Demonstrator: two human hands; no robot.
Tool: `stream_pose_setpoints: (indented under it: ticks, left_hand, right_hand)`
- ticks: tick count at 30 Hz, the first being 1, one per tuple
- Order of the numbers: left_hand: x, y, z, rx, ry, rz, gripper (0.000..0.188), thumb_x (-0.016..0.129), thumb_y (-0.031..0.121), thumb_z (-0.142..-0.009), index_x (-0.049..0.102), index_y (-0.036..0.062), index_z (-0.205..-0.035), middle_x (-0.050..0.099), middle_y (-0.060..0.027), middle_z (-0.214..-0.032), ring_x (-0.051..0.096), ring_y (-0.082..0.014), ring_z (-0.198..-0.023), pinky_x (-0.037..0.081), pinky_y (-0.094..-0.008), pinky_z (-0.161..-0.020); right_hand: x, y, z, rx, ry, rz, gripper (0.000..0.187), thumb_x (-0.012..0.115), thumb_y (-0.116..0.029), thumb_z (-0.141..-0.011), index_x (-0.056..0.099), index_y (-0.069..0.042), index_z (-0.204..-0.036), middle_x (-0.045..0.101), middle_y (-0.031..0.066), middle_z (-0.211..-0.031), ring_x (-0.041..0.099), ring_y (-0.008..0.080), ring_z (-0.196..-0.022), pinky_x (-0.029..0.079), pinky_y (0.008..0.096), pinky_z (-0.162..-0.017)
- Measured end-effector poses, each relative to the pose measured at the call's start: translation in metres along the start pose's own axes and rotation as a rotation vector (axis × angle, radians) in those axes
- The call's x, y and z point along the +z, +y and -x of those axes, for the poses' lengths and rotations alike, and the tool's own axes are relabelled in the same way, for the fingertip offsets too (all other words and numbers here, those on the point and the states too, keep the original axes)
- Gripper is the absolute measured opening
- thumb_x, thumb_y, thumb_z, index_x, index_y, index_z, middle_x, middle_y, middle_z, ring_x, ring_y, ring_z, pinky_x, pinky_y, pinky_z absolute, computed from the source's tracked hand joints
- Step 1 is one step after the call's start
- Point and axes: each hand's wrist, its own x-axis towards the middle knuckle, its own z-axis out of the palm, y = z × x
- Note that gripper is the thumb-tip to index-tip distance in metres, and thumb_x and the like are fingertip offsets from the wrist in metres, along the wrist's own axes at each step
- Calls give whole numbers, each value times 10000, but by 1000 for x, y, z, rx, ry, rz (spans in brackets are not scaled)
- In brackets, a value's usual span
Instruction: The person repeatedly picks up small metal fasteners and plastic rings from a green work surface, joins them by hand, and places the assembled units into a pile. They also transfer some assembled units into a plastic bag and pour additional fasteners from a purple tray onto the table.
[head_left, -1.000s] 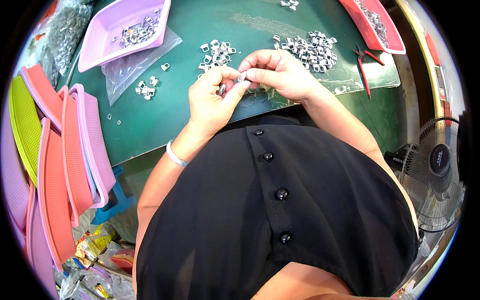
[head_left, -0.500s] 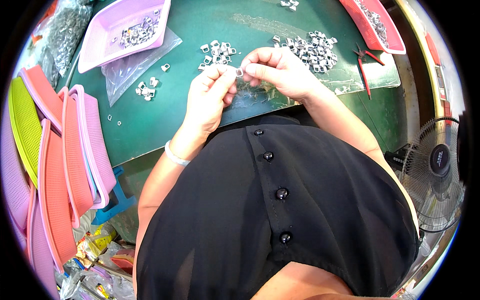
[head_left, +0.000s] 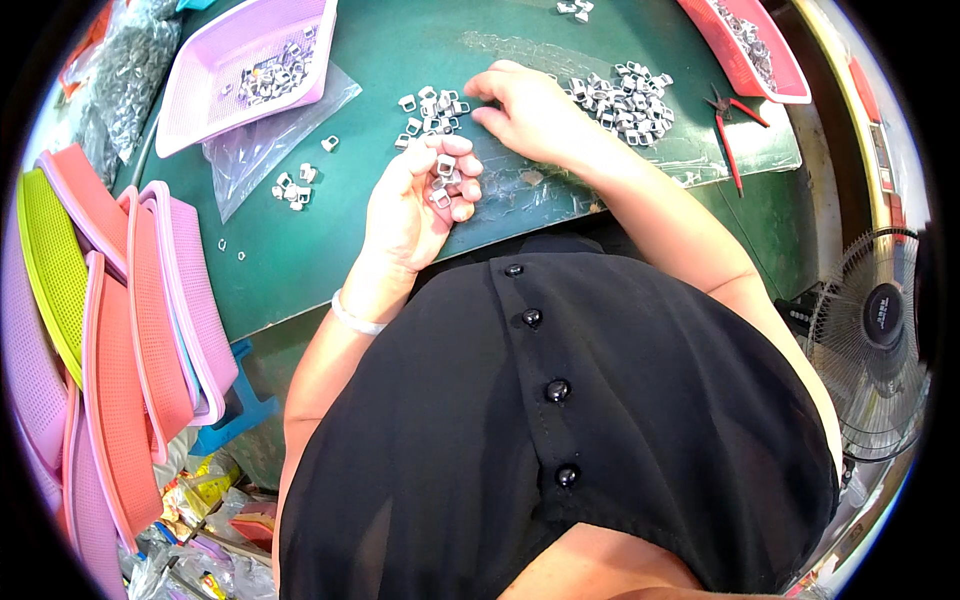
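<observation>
At the near edge of the green table, the left hand lies palm up, half open, its fingers curled into a shallow cup around a few metal loops. The right hand reaches over the table, palm down, thumb and forefinger parted just beside the middle pile; its other fingers are partly hidden, so whether it has hold of anything I cannot tell. A bigger pile lies beyond the right wrist, and a small cluster sits well apart to the left.

To handle these well, I would hold the left palm level and the fingers curled, since loops near the fingertips look ready to slip out. Pinching one loop by its outer sides, from the pile's edge, should leave its neighbours undisturbed. The right forearm ought to stay clear of the bigger pile, so the two do not mix. The pliers lie off to the right, out of the way.
</observation>
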Motion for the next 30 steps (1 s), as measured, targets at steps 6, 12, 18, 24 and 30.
stream_pose_setpoints:
  ticks: [6, 12, 18, 24, 30]
  left_hand:
    - [-6, 0, 0, 7, 26, -69, 257, 497, 252, -883, 562, 4, -901, 561, -90, -849, 530, -172, -690, 421, -237, -543]
    - [1, -1, 1, 31, 124, -163, 200, 520, 203, -891, 572, 10, -900, 564, -60, -796, 533, -135, -660, 420, -218, -525]
    - [12, 0, 0, 90, 146, -220, 140, 548, 162, -888, 588, 30, -912, 565, -22, -754, 517, -85, -607, 402, -193, -495]
    - [20, 2, 1, 85, 72, -206, 112, 573, 151, -876, 593, 42, -894, 556, -4, -706, 495, -69, -571, 375, -177, -477]
    - [19, 1, 0, 57, 58, -194, 106, 583, 151, -871, 595, 46, -859, 556, -3, -699, 484, -63, -554, 360, -173, -464]
  right_hand:
    - [6, -4, -9, 0, -65, 168, 198, 620, -176, -778, 627, -51, -932, 564, 105, -862, 591, 293, -799, 474, 371, -699]
    - [2, 3, -8, -63, -55, 13, 147, 620, -133, -784, 611, -38, -896, 559, 91, -844, 585, 240, -774, 471, 321, -685]
    - [-13, -4, 13, 10, -153, -801, 117, 595, -71, -835, 590, -3, -930, 561, 20, -884, 543, 104, -827, 440, 243, -757]
    - [-17, -6, 23, -90, -136, -951, 139, 600, -82, -839, 606, 4, -948, 608, 32, -892, 572, 102, -848, 456, 241, -783]
    - [-16, -3, 27, -110, -130, -881, 121, 595, -54, -839, 603, 4, -944, 578, 32, -919, 552, 108, -871, 442, 240, -788]
